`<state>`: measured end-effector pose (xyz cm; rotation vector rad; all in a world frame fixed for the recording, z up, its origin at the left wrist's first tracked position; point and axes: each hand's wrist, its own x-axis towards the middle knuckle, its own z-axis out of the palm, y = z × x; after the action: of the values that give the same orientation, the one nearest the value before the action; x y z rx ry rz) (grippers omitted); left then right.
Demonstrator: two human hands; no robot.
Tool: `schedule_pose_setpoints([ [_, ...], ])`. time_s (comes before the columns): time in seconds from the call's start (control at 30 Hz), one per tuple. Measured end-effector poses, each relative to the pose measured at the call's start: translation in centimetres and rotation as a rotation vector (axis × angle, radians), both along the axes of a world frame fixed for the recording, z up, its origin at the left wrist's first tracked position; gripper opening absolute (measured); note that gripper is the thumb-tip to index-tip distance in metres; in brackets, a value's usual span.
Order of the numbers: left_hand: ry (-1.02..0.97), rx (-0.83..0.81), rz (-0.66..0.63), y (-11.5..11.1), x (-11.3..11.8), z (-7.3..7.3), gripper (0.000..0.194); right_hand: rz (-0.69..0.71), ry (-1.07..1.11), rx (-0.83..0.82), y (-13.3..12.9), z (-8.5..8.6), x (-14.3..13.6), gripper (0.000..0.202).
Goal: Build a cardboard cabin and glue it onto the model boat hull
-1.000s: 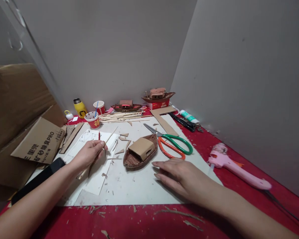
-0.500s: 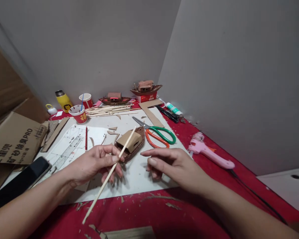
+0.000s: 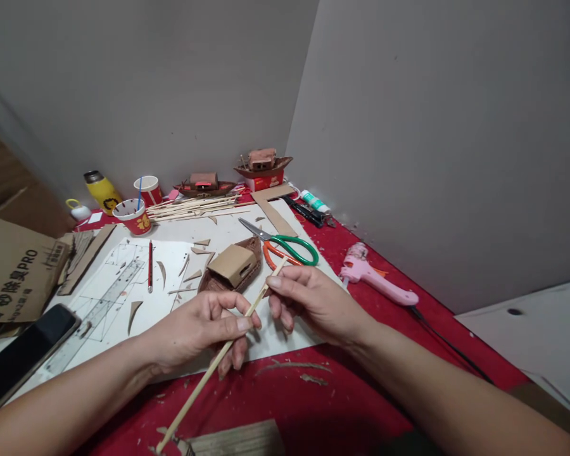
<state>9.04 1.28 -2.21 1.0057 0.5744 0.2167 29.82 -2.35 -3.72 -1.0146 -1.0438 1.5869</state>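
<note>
A long pale wooden stick point(image 3: 194, 394) slants up from the lower left between my hands. My left hand point(image 3: 204, 329) pinches it around the middle, thumb on top. Near its upper end, my right hand point(image 3: 313, 303) grips it between thumb and fingers. Just beyond my fingers lies a small brown model boat point(image 3: 232, 265) with a cardboard cabin roof. Scissors point(image 3: 292, 247) with one green and one orange handle rest open to the right of the boat. Curved cardboard scraps point(image 3: 161, 273) are scattered left of it.
A pink glue gun point(image 3: 377, 278) with a cord lies at right. Behind are a bundle of sticks point(image 3: 194, 206), paper cups point(image 3: 133, 221) and two finished model boats point(image 3: 263, 163). A phone point(image 3: 33, 354) and a cardboard box point(image 3: 21, 272) are at left.
My right hand has closed on the stick's upper end; before, it was apart with fingers spread. My left hand has shifted right with the stick. The view has turned slightly right.
</note>
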Motion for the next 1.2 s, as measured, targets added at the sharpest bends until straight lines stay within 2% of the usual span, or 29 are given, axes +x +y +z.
schedule_pose_setpoints([
  [0.1,-0.019,-0.015,0.035,-0.2,0.2,0.0,0.023,-0.005,-0.008,0.002,0.1,0.0,0.0,0.041],
  [0.2,-0.022,-0.016,0.066,-0.2,0.1,-0.1,0.023,-0.077,0.0,0.02,0.2,0.0,0.0,0.036],
  [0.27,-0.013,0.002,0.083,-0.2,0.0,-0.1,0.022,-0.119,-0.004,0.036,0.2,0.0,0.0,0.041],
  [0.4,0.04,0.087,0.114,-0.3,-0.1,0.3,0.021,-0.087,-0.138,0.062,0.2,0.1,0.1,0.045],
  [0.43,0.055,0.116,0.124,-0.4,-0.2,0.4,0.021,-0.099,-0.225,0.1,0.2,0.1,0.4,0.042],
  [0.5,0.078,0.184,0.177,-0.4,-0.3,0.8,0.021,-0.219,-0.493,0.249,0.5,0.1,1.1,0.037],
  [0.57,0.092,0.257,0.265,-0.3,-0.5,1.1,0.02,-0.376,-0.903,0.407,1.1,0.1,2.3,0.033],
  [0.63,0.103,0.311,0.328,-0.2,-0.6,1.0,0.022,-0.42,-1.313,0.437,1.9,0.1,3.5,0.035],
  [0.73,0.113,0.343,0.331,-0.2,-0.5,0.5,0.027,-0.341,-1.572,0.345,2.9,0.0,4.7,0.034],
  [0.87,0.111,0.331,0.267,-1.0,-0.3,-0.4,0.041,-0.178,-1.7,0.207,3.5,-0.4,4.6,0.023],
  [0.97,0.092,0.332,0.262,-1.4,-0.2,-0.4,0.047,-0.091,-1.775,0.127,4.1,-0.3,4.0,0.024],
  [1.1,0.049,0.351,0.341,-1.4,-0.4,0.3,0.035,0.024,-1.808,0.02,5.9,0.5,3.5,0.032],
  [1.2,0.04,0.367,0.383,-1.2,-0.4,0.2,0.022,0.076,-1.786,-0.058,7.2,1.0,3.4,0.034],
])
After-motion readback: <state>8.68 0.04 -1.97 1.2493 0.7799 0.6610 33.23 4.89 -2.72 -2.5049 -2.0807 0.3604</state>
